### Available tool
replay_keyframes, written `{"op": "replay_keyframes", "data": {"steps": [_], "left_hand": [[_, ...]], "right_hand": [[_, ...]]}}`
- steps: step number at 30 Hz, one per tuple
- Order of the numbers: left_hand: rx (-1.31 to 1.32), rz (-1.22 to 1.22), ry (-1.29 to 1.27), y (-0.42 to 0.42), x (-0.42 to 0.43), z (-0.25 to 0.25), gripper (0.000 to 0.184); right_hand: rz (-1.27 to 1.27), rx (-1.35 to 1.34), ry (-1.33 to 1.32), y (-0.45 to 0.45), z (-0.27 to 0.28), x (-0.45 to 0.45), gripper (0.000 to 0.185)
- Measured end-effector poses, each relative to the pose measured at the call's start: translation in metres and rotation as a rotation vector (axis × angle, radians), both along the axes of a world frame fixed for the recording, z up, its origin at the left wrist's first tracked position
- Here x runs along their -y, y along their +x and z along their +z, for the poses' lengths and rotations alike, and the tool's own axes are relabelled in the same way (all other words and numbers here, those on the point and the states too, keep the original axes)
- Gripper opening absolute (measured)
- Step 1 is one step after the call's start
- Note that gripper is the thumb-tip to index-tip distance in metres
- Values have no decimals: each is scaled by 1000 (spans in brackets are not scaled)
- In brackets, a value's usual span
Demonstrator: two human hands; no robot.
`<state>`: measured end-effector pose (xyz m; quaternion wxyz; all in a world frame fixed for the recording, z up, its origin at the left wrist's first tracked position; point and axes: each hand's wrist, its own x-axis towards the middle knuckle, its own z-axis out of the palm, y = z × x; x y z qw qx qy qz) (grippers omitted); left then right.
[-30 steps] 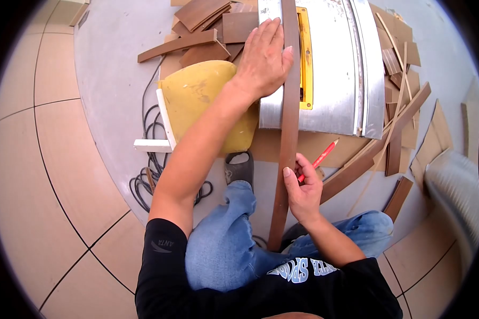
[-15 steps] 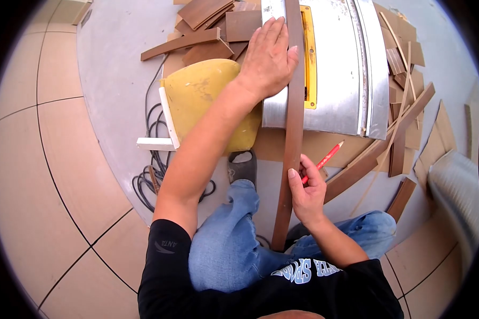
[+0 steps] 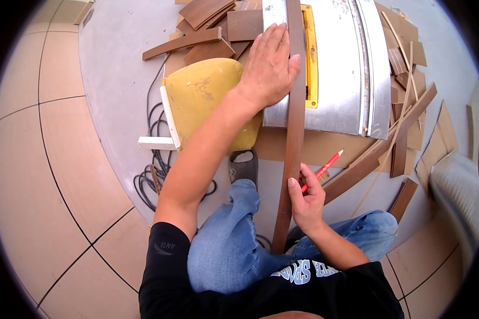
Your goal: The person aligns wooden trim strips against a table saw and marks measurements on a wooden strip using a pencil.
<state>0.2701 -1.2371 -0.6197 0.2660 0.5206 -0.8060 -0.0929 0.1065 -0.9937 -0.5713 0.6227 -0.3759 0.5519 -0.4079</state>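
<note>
A long brown strip [image 3: 296,122] lies lengthwise over the left part of a metal saw table [image 3: 338,80] and extends down toward my legs. My left hand [image 3: 271,66] rests on the table's left side, fingers stretched out, its thumb side touching the strip's left edge. Lower down, my right hand [image 3: 307,199] pinches the strip's right edge and also holds a red pencil [image 3: 330,164], whose tip points up and right. Right beside the strip is a yellow slotted insert [image 3: 310,58] in the table.
A yellow cover [image 3: 202,85] with a white bracket [image 3: 157,142] juts from the table's left side. Black cable [image 3: 157,170] coils below it. Brown offcuts [image 3: 245,25] pile at the upper left, with more strips [image 3: 356,173] at right. Silver wrap [image 3: 455,186] lies far right.
Both hands have shifted slightly down in view, my right hand sliding lower beside the strip with the pencil. The whole scene has drifted a little to the right.
</note>
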Motion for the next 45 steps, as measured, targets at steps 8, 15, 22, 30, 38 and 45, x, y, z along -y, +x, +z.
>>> {"op": "replay_keyframes", "data": {"steps": [8, 15, 22, 30, 38, 45], "left_hand": [[-5, 2, 20, -1, -9, 2, 63], [9, -13, 5, -1, -18, 3, 62], [12, -18, 5, -2, -26, 4, 62], [12, -14, 53, -4, -27, 9, 62], [-4, -23, 101, -3, -25, 24, 62], [21, -29, 179, -2, -19, 32, 66]], "right_hand": [[3, -38, -19, 0, 0, -7, 34], [37, -13, 37, -5, -2, -21, 43], [-23, 17, 19, 0, 0, -27, 33], [-11, -5, 127, -5, -1, -31, 41], [-213, -122, 251, 13, 26, 24, 48], [-194, -183, 353, 27, 19, 34, 35]]}}
